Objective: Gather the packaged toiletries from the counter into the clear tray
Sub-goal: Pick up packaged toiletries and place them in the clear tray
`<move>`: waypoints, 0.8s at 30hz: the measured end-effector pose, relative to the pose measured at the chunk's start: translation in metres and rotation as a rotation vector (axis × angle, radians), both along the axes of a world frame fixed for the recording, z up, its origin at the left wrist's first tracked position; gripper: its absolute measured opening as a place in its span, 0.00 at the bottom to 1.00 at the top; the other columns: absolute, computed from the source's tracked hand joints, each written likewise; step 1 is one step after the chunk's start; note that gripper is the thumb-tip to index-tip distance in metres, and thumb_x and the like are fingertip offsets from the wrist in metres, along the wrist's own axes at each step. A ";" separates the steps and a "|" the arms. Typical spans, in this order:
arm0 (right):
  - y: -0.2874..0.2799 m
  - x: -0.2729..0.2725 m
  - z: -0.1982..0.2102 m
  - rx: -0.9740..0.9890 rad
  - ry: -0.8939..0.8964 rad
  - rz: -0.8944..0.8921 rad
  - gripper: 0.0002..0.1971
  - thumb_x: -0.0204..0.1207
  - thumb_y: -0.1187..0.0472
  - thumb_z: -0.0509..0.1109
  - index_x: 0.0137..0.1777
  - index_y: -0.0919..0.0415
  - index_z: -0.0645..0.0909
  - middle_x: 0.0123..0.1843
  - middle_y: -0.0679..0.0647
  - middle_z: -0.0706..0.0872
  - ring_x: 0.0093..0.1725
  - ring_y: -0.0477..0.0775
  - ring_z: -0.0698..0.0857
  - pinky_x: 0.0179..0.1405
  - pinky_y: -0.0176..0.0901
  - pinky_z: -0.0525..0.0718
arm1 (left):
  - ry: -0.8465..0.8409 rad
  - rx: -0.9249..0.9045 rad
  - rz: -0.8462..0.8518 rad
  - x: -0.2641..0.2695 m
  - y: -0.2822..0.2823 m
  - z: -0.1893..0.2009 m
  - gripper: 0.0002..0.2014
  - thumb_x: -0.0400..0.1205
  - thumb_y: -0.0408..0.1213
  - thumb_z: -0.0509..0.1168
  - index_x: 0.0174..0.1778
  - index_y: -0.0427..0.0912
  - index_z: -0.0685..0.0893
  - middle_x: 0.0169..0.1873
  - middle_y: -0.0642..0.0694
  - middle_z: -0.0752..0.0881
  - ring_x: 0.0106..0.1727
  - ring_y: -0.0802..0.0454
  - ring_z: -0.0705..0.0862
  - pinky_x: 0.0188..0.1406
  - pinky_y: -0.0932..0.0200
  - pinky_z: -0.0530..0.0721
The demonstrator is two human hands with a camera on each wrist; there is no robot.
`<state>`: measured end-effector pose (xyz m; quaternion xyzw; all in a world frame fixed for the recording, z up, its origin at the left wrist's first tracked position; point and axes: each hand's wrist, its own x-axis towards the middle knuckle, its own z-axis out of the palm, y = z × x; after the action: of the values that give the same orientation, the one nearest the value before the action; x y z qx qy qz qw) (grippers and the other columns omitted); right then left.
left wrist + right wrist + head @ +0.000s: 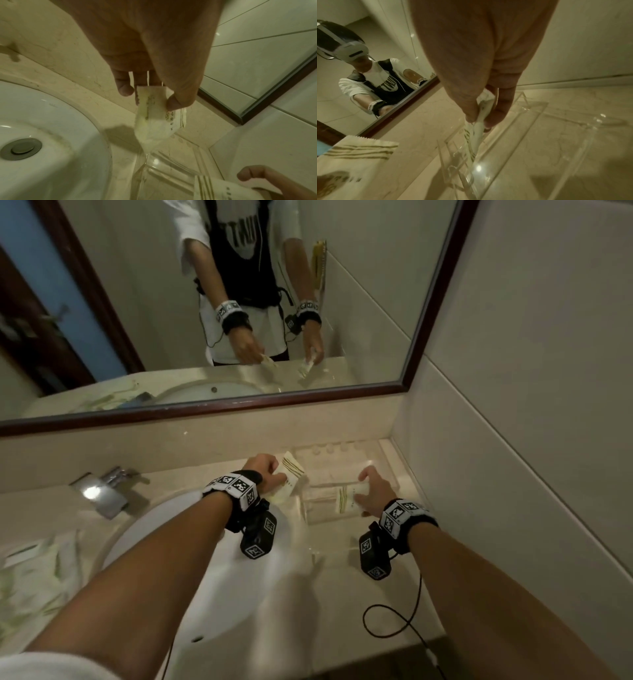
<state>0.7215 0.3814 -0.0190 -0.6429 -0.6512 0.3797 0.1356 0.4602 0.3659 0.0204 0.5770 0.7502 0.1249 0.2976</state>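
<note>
My left hand (270, 474) pinches a white toiletry packet with green stripes (291, 470) between thumb and fingers, held above the counter just left of the clear tray (387, 455). In the left wrist view the packet (154, 119) hangs below the thumb, over the tray's near corner (145, 162). My right hand (375, 491) grips a second striped packet (347, 499) and holds it down inside the tray; the right wrist view shows that packet (477, 129) edge-on between thumb and fingers within the tray walls (530, 112).
A white sink basin (212, 577) with a chrome tap (102, 487) lies left of the tray. More striped packets (34, 577) lie on the counter at far left. A framed mirror (411, 371) runs behind, and a tiled wall (513, 440) closes the right side.
</note>
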 end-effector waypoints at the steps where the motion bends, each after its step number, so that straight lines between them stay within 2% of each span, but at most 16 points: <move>1: 0.000 0.001 -0.005 -0.027 0.002 -0.006 0.14 0.78 0.64 0.68 0.58 0.56 0.66 0.51 0.62 0.82 0.31 0.56 0.86 0.25 0.46 0.86 | 0.005 -0.001 0.005 0.002 0.001 -0.001 0.14 0.75 0.39 0.68 0.28 0.47 0.70 0.34 0.45 0.80 0.36 0.47 0.77 0.35 0.59 0.73; 3: -0.001 0.002 -0.015 -0.049 0.032 -0.038 0.17 0.78 0.63 0.70 0.60 0.58 0.66 0.51 0.62 0.82 0.35 0.61 0.88 0.26 0.45 0.85 | 0.019 -0.009 0.005 0.006 0.001 -0.003 0.14 0.76 0.40 0.68 0.28 0.46 0.71 0.32 0.45 0.80 0.36 0.47 0.77 0.31 0.60 0.71; 5: -0.001 -0.001 -0.026 -0.041 0.050 -0.077 0.19 0.76 0.63 0.72 0.59 0.58 0.66 0.49 0.61 0.81 0.41 0.66 0.89 0.32 0.49 0.85 | 0.036 -0.021 0.005 0.009 0.001 -0.005 0.14 0.76 0.41 0.68 0.29 0.46 0.71 0.31 0.46 0.78 0.36 0.47 0.76 0.28 0.61 0.69; 8: 0.000 -0.006 -0.044 -0.045 0.064 -0.141 0.19 0.74 0.63 0.73 0.54 0.58 0.64 0.50 0.61 0.78 0.46 0.66 0.88 0.37 0.46 0.82 | 0.037 -0.039 0.008 0.012 0.003 -0.010 0.11 0.76 0.41 0.68 0.33 0.45 0.74 0.33 0.46 0.80 0.37 0.47 0.77 0.30 0.61 0.71; 11: 0.006 -0.013 -0.063 -0.079 0.101 -0.214 0.14 0.76 0.64 0.71 0.45 0.60 0.66 0.53 0.66 0.81 0.48 0.65 0.88 0.40 0.48 0.83 | 0.032 -0.045 0.002 0.014 0.005 -0.014 0.10 0.76 0.42 0.69 0.35 0.44 0.76 0.34 0.46 0.81 0.37 0.48 0.78 0.31 0.61 0.72; 14: 0.011 -0.021 -0.084 -0.150 0.083 -0.233 0.17 0.76 0.63 0.71 0.34 0.55 0.64 0.55 0.68 0.83 0.49 0.66 0.87 0.45 0.50 0.84 | 0.029 -0.036 -0.002 0.017 0.006 -0.018 0.11 0.76 0.43 0.69 0.34 0.43 0.75 0.32 0.46 0.80 0.37 0.48 0.77 0.34 0.60 0.72; 16: 0.014 -0.027 -0.092 -0.165 0.059 -0.252 0.18 0.78 0.65 0.67 0.33 0.54 0.63 0.53 0.65 0.82 0.47 0.63 0.84 0.43 0.48 0.81 | 0.018 -0.044 0.006 0.016 0.006 -0.020 0.11 0.75 0.43 0.70 0.35 0.44 0.75 0.34 0.46 0.81 0.37 0.48 0.77 0.37 0.58 0.74; 19: 0.015 -0.034 -0.097 -0.175 0.024 -0.274 0.16 0.80 0.71 0.58 0.32 0.54 0.62 0.49 0.62 0.76 0.43 0.59 0.76 0.40 0.42 0.70 | 0.008 -0.067 0.023 0.012 0.006 -0.026 0.12 0.75 0.43 0.70 0.32 0.46 0.74 0.34 0.46 0.81 0.37 0.48 0.78 0.38 0.57 0.75; 24: 0.022 -0.040 -0.107 -0.200 0.033 -0.271 0.16 0.78 0.71 0.61 0.33 0.55 0.63 0.49 0.61 0.76 0.42 0.59 0.75 0.40 0.42 0.71 | 0.010 -0.096 0.040 0.005 0.007 -0.034 0.09 0.75 0.43 0.70 0.37 0.44 0.77 0.36 0.45 0.82 0.38 0.48 0.79 0.40 0.57 0.76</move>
<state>0.6813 0.4029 -0.1260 -0.7288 -0.5153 0.4313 0.1317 0.4650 0.3726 -0.0135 0.5473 0.7683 0.0919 0.3188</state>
